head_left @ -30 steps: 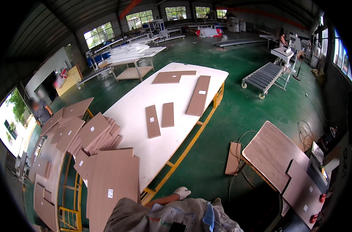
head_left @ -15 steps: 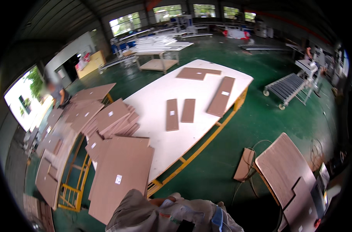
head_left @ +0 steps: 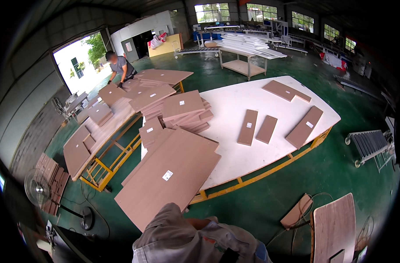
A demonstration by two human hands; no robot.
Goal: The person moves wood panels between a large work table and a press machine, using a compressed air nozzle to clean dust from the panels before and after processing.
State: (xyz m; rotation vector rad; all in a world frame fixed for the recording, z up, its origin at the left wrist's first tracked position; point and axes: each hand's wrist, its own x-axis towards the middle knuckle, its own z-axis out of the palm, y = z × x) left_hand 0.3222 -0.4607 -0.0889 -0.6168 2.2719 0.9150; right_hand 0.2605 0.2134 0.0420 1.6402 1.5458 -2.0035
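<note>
At far left, a round fan on the floor. Next, a wood-top bench with brown boards, and another person right behind. Then a big brown board, flat on top of more boards, just beside the gray sleeve. Both hands out of sight, so no telling about the grip, wide or narrow. On the white bench, two small boards, a notched board and a long board. Far right, a roller stand.

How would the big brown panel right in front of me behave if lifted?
The big brown panel is probably stiff, since it shows no visible sag past the edge of the white table. Its broad face suggests an awkward lift; that overhang might tip if pressed.
</note>
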